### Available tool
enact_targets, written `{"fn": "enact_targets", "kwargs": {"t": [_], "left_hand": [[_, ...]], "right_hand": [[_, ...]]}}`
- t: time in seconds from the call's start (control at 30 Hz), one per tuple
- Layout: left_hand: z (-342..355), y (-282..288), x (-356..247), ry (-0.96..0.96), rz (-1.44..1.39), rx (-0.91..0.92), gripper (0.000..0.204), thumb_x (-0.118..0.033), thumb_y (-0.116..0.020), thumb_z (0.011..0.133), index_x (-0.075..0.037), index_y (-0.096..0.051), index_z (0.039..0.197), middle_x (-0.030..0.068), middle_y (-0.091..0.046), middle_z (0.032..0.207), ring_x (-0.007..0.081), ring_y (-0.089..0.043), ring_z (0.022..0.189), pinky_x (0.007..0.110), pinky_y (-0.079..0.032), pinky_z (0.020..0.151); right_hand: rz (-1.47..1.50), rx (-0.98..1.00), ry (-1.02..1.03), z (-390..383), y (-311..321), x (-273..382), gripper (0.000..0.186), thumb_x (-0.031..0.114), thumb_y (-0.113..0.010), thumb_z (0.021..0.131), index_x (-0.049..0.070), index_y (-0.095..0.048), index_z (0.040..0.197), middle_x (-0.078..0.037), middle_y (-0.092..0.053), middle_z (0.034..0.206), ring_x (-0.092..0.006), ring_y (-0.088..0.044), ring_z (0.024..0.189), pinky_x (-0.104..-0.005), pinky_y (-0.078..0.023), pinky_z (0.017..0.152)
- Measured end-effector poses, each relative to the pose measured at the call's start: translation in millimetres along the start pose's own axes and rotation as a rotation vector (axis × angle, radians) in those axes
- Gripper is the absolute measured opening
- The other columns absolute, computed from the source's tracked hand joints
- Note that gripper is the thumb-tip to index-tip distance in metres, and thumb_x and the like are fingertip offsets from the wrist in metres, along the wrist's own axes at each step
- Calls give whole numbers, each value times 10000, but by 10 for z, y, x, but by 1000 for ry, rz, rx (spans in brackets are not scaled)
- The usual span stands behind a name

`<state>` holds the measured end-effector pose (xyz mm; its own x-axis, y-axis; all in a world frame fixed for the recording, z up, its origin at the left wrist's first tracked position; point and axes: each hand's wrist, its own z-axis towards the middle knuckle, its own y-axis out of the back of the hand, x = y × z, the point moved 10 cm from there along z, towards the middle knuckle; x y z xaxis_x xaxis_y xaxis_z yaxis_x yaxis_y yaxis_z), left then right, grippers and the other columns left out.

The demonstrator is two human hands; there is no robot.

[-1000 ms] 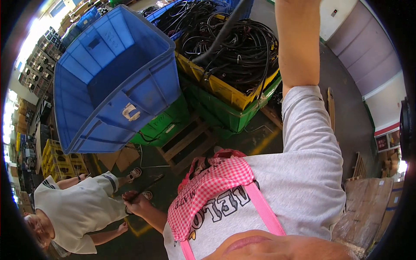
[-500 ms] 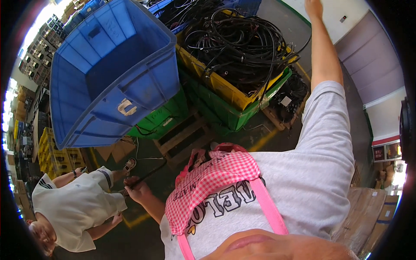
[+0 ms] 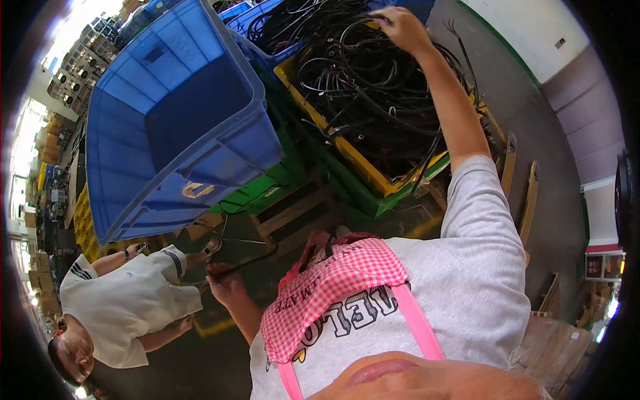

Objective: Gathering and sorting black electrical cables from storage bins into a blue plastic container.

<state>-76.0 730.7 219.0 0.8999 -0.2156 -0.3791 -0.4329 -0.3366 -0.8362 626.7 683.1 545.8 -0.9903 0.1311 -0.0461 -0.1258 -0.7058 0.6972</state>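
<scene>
My right hand (image 3: 397, 28) reaches over a heap of tangled black cables (image 3: 367, 100), fingers apart and slightly curled, fingertips near the upper cables. The heap fills a yellow crate (image 3: 337, 143) stacked on a green crate (image 3: 377, 208). Low in the middle, my left hand (image 3: 227, 283) is closed on a long, dark cable-like piece (image 3: 257, 263) beside my pink checked apron. An open blue bin (image 3: 120, 193) stands left of the cables on another green crate (image 3: 267, 187).
A person (image 3: 127, 313) in a white shirt is at lower left beside yellow crates (image 3: 90, 220). Wooden pallets (image 3: 293, 210) lie under the bins. More cable-filled blue bins stand behind, wooden boards (image 3: 530, 193) at right, shelving with equipment along the left, wrapped cartons (image 3: 553, 350) at lower right.
My raised right arm has come down and inward, bringing the hand over the cable heap. The dark cable seen hanging high earlier is no longer aloft. My left hand has shifted slightly rightward.
</scene>
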Motion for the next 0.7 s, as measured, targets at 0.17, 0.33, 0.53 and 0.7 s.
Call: {"fn": "enact_targets", "kwargs": {"t": [0.17, 0.33, 0.53, 0.7], "left_hand": [[-67, 292, -40, -45, 66, 21, 347, -304, -350, 992, -53, -589, 975, 66, -642, 901, 214, -610, 824, 373, -484, 780], [-301, 238, 27, -32, 66, -10, 355, -316, -354, 990, -68, -604, 948, 49, -638, 839, 198, -598, 779, 364, -479, 741], [-625, 649, -164, -163, -19, -268, 407, -342, -337, 995, -85, -616, 847, 27, -630, 758, 189, -596, 725, 350, -492, 697], [-640, 882, -287, -185, 29, -359, 384, -337, -363, 991, -94, -603, 816, 8, -619, 733, 178, -594, 690, 342, -497, 702]], "right_hand": [[160, 226, 112, 574, -911, 906, 239, 267, -568, 862, 108, -664, 1013, -105, -662, 946, -287, -618, 926, -399, -483, 804], [-30, 830, -25, 300, -2130, 1037, 319, 285, -656, 811, 61, -648, 1038, -145, -654, 1018, -316, -619, 966, -421, -503, 799], [43, 847, -134, 256, -2118, 943, 331, 350, -652, 810, 120, -659, 1048, -121, -644, 1062, -304, -607, 995, -421, -501, 798], [4, 466, -16, 511, -1544, 941, 291, 373, -607, 839, 147, -671, 1011, -80, -653, 977, -294, -611, 952, -423, -492, 784]]}}
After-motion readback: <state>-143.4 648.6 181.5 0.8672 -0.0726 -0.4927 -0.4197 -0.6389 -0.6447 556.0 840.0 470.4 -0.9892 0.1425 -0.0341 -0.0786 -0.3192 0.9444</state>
